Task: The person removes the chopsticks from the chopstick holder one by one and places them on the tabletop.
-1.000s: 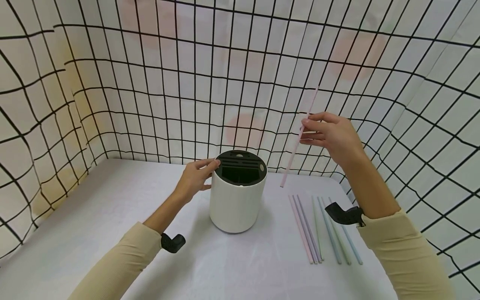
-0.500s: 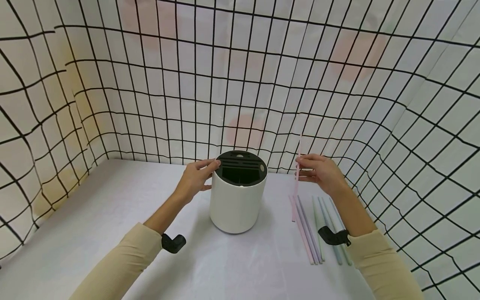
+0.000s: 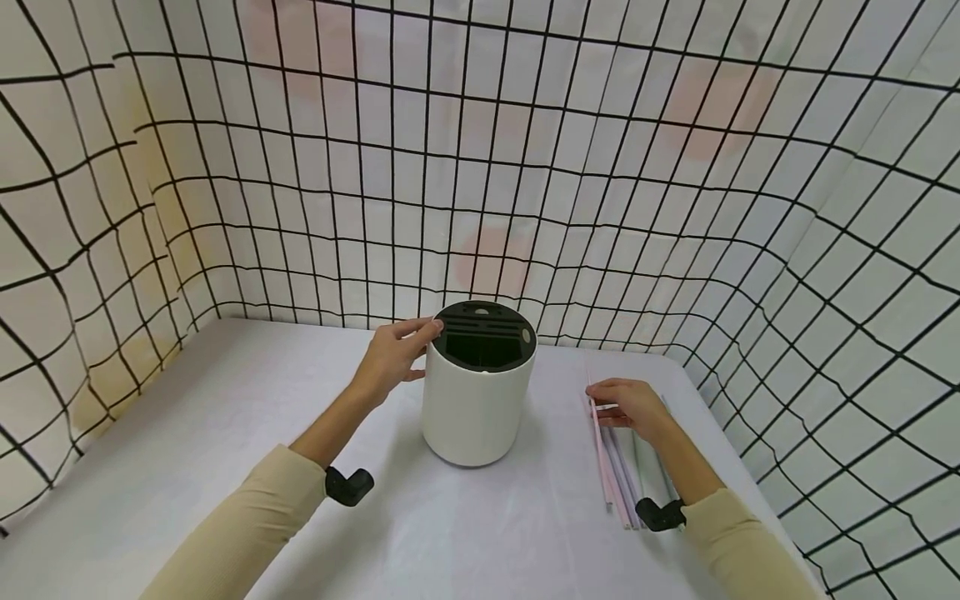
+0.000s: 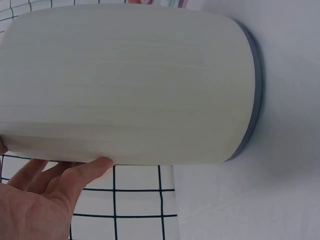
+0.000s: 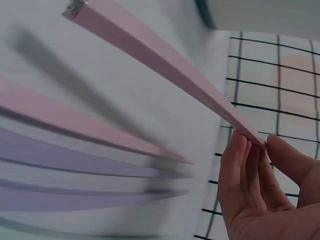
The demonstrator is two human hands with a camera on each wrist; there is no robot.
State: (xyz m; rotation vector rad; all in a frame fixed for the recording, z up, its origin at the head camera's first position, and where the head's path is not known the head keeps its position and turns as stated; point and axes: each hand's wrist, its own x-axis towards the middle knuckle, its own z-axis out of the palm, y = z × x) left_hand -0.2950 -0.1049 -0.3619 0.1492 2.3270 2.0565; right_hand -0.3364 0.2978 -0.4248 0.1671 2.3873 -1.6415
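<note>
A white round holder [image 3: 472, 421] with a black slotted top [image 3: 487, 333] stands upright on the white table. My left hand [image 3: 390, 358] grips its upper left side, thumb at the rim; in the left wrist view the fingers [image 4: 85, 175] touch its wall. Between thumb and fingertips, my right hand [image 3: 633, 408] pinches one end of a thin pink stick [image 5: 165, 60]. This stick hangs slanted just above the table, its near end apart from the surface. Beside it lie another pink stick [image 5: 100, 130] and purple sticks [image 5: 75, 155]; the hand and forearm partly hide the row.
Green and blue sticks lie under and beside the right forearm. White walls with a black grid pattern [image 3: 360, 167] enclose the table [image 3: 247, 417] at the back and both sides. Small black cameras [image 3: 348, 486] are strapped to the wrists.
My right hand has come down from near the back wall toward the row of sticks, and the pink stick has tilted from steep to nearly flat. The left hand and holder stay put.
</note>
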